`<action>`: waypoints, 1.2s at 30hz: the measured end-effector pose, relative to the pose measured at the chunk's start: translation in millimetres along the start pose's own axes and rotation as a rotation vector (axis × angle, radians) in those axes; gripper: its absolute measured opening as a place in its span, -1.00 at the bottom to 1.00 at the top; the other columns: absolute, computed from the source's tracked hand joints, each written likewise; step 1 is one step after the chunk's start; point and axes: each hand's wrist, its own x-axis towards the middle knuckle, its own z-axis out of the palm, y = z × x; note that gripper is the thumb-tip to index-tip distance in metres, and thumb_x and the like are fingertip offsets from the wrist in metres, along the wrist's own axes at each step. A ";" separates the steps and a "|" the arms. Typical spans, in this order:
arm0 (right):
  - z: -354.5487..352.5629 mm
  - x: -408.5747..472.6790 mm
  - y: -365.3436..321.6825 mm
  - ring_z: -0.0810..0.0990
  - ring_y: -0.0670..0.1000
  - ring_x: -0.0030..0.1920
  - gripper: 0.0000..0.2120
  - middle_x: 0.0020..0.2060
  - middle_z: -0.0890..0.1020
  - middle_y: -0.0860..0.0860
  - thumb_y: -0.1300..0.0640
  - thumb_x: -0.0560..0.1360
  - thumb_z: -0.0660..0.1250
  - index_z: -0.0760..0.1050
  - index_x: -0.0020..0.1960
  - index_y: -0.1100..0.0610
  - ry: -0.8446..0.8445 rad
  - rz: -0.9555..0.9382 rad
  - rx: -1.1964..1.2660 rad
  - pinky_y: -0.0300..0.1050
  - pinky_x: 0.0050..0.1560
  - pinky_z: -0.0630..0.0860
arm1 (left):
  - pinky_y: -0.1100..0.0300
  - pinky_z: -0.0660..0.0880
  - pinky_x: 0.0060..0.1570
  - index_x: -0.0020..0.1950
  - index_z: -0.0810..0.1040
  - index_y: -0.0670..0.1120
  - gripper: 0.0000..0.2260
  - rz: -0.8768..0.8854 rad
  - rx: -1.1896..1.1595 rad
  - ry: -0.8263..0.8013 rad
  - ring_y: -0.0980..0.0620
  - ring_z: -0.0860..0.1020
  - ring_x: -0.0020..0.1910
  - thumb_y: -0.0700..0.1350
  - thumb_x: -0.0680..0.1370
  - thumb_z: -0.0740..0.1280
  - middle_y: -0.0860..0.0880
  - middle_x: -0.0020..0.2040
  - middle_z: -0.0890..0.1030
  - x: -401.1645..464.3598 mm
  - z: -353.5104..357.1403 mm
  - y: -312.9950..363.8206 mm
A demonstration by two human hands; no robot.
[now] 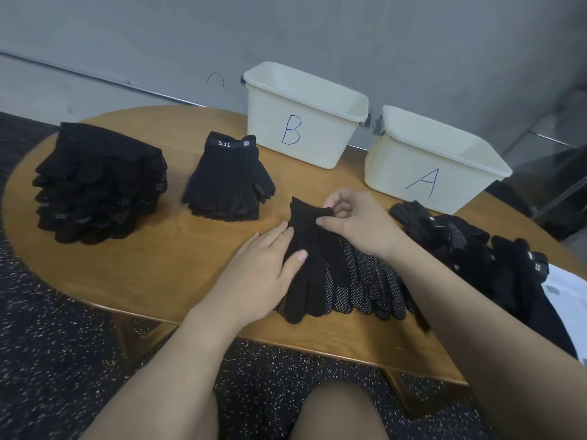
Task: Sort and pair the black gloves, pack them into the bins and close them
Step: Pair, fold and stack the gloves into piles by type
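Right hand [349,220] pinches dotted glove [317,249] cuff | bins [301,122] marked B, A | stack label [224,143] "5.11"

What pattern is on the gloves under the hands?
White dots on black gloves, clearest in the head view.

Left hand [263,265] flat on dotted gloves [349,274]; right hand [355,220] pinches the cuff.

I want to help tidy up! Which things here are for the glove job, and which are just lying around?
For the job: black fabric gloves under the hands, sorted glove stacks, unsorted heap, cream plastic bins B and A.

Lying about: white sheet at the right edge.
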 end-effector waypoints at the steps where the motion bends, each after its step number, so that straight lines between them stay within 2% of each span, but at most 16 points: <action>1: -0.2 -6.7 -3.8 0.58 -0.26 -0.38 -0.88 -0.23 0.68 -0.02 0.22 0.51 0.52 0.59 -0.06 0.09 0.010 -0.016 0.014 -0.41 -0.29 0.48 | 0.17 0.00 0.62 0.68 0.14 -0.03 -0.40 -0.025 -0.081 0.033 0.12 0.12 0.64 0.23 0.70 -0.02 0.04 0.68 0.15 -1.4 -1.6 -0.6; 3: 0.1 -20.6 -10.2 0.62 -0.26 -0.29 -0.91 -0.18 0.71 -0.04 0.20 0.51 0.52 0.65 -0.02 0.05 0.033 -0.055 0.029 -0.38 -0.21 0.53 | 0.25 0.09 0.54 0.67 0.17 -0.02 -0.47 -0.079 -0.196 0.089 0.12 0.21 0.60 0.14 0.73 0.05 0.05 0.64 0.26 -4.3 -3.9 -3.9; 6: 3.0 -43.6 -15.1 0.70 -0.12 -0.17 -0.91 -0.18 0.74 -0.07 0.19 0.54 0.49 0.71 -0.02 0.00 0.026 -0.117 0.036 -0.25 -0.10 0.61 | 0.25 0.22 0.46 0.66 0.23 0.03 -0.54 -0.144 -0.342 0.152 0.09 0.34 0.54 0.02 0.74 0.13 0.07 0.57 0.39 -8.5 -7.4 -8.8; 10: 14.9 -73.6 -12.5 0.62 -0.14 -0.07 -0.86 -0.15 0.67 -0.18 0.17 0.52 0.47 0.70 -0.05 -0.07 0.056 -0.245 -0.133 -0.35 -0.01 0.48 | 0.30 0.30 0.39 0.58 0.39 0.06 -0.62 -0.162 -0.419 0.218 0.12 0.45 0.45 -0.07 0.75 0.15 0.11 0.46 0.52 -15.8 -10.7 -14.9; 13: 27.4 -89.9 -7.2 0.61 -0.11 -0.03 -0.86 -0.11 0.67 -0.16 0.21 0.51 0.47 0.72 -0.01 -0.01 0.044 -0.347 -0.269 -0.13 0.11 0.51 | 0.41 0.32 0.32 0.50 0.51 0.03 -0.66 -0.152 -0.428 0.219 0.15 0.51 0.39 -0.10 0.74 0.17 0.10 0.39 0.59 -22.4 -11.6 -17.6; 15: 37.6 -97.6 -0.4 0.61 -0.09 0.03 -0.85 -0.05 0.68 -0.13 0.21 0.51 0.47 0.73 0.03 0.03 0.025 -0.348 -0.322 0.01 0.20 0.50 | 0.37 0.33 0.32 0.47 0.54 0.01 -0.68 -0.142 -0.401 0.208 0.12 0.52 0.38 -0.10 0.74 0.17 0.08 0.37 0.60 -25.6 -11.4 -17.8; 18: 53.9 -109.6 7.9 0.55 -0.02 0.09 -0.83 0.02 0.64 -0.10 0.17 0.53 0.47 0.73 0.10 0.05 0.061 -0.324 -0.409 0.11 0.26 0.43 | 0.32 0.30 0.34 0.48 0.53 -0.01 -0.67 -0.115 -0.349 0.198 0.09 0.49 0.41 -0.07 0.75 0.15 0.05 0.41 0.57 -28.9 -11.8 -13.5; 20: 56.0 -113.6 8.3 0.53 -0.02 0.09 -0.82 0.03 0.62 -0.11 0.12 0.54 0.46 0.71 0.13 0.04 0.084 -0.346 -0.463 0.08 0.25 0.40 | 0.29 0.25 0.41 0.51 0.49 -0.01 -0.65 -0.077 -0.295 0.199 0.08 0.42 0.47 -0.05 0.75 0.14 0.05 0.47 0.51 -29.3 -11.9 -9.8; 24: 48.0 -116.2 1.8 0.52 -0.10 0.11 -0.65 0.06 0.59 -0.17 -0.16 0.52 0.37 0.68 0.18 0.00 0.010 -0.367 -0.559 -0.06 0.29 0.31 | 0.18 0.10 0.56 0.56 0.43 0.10 -0.62 0.020 -0.158 0.170 0.11 0.25 0.58 0.03 0.74 0.12 0.11 0.60 0.33 -26.4 -10.6 -2.1; 27: 44.4 -116.4 -3.2 0.53 -0.10 0.20 -0.64 0.14 0.60 -0.13 -0.09 0.55 0.27 0.66 0.20 0.05 0.091 -0.328 -0.458 -0.04 0.34 0.33 | 0.19 -0.13 0.58 0.63 0.29 0.13 -0.58 0.088 0.040 0.080 0.09 0.09 0.65 0.07 0.75 0.06 0.09 0.66 0.18 -22.9 -3.2 -1.7; 29: 47.3 -112.5 -4.0 0.40 -0.05 0.42 -0.60 0.39 0.49 -0.05 -0.03 0.66 0.18 0.53 0.41 0.09 0.114 -0.286 -0.504 -0.07 0.47 0.25 | 0.13 -0.19 0.60 0.68 0.12 0.11 -0.54 0.072 0.137 -0.003 0.10 -0.01 0.67 0.09 0.76 -0.04 0.09 0.69 0.07 -21.8 1.2 -5.1; 31: 54.9 -108.5 -1.5 0.12 -0.07 0.61 -0.49 0.62 0.23 -0.04 -0.06 0.73 0.03 0.23 0.63 0.08 0.024 -0.234 -0.595 -0.11 0.60 -0.01 | 0.07 -0.21 0.62 0.70 0.01 0.08 -0.51 0.050 0.181 -0.055 0.10 -0.07 0.67 0.10 0.76 -0.10 0.10 0.70 -0.01 -22.0 2.5 -8.0; 33: 63.7 -107.0 4.9 -0.12 -0.11 0.65 -0.43 0.67 -0.01 -0.07 -0.11 0.74 -0.11 -0.04 0.69 0.07 -0.077 -0.196 -0.685 -0.13 0.62 -0.24 | 0.06 -0.23 0.62 0.71 -0.06 0.06 -0.49 0.039 0.201 -0.086 0.11 -0.11 0.67 0.11 0.75 -0.13 0.12 0.70 -0.06 -21.6 0.9 -8.7; 36: 68.9 -110.2 13.4 -0.26 -0.12 0.64 -0.39 0.67 -0.15 -0.06 -0.16 0.72 -0.18 -0.18 0.69 0.07 -0.088 -0.158 -0.742 -0.08 0.61 -0.32 | 0.01 -0.24 0.63 0.71 -0.12 0.02 -0.48 0.015 0.227 -0.124 0.11 -0.14 0.67 0.10 0.75 -0.15 0.11 0.70 -0.11 -19.1 -0.8 -9.5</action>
